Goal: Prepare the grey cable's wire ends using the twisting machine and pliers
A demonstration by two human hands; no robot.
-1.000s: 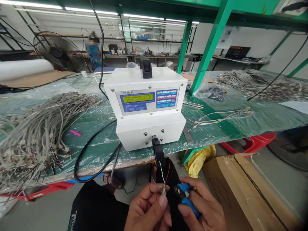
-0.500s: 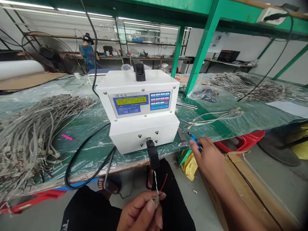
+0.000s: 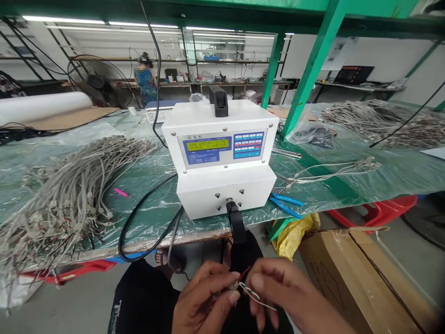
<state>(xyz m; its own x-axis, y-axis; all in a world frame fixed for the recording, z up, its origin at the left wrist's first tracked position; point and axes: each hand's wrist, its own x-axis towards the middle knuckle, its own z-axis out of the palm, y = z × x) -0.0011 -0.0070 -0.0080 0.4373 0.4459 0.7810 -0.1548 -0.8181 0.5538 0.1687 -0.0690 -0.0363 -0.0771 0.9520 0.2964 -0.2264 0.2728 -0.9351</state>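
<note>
At the bottom middle, my left hand (image 3: 208, 297) pinches a small pale cable connector (image 3: 234, 286) between thumb and fingers. Out of its end come a red wire (image 3: 244, 272) and green and white wires (image 3: 255, 297), loosely twisted, fanning toward the right. My right hand (image 3: 274, 290) is closed in a loose pinch at these wires; its fingers partly hide what they touch. Just above stands a white wire-twisting machine (image 3: 225, 185) with a lit display, a keypad and a black chuck (image 3: 237, 222) pointing at me. Blue-handled pliers (image 3: 287, 204) lie at the machine's right.
A big heap of grey cables (image 3: 76, 185) covers the left of the bench, by a pink pen-like stick (image 3: 121, 191). A few cables (image 3: 333, 174) lie right of the machine, with another pile (image 3: 382, 123) behind. A cardboard box (image 3: 333, 264) stands at lower right. Another person (image 3: 146, 81) is far back.
My right hand has let go of the blue-handled pliers on the bench and come down to the wires. The wires now point right instead of up. The view has shifted left.
</note>
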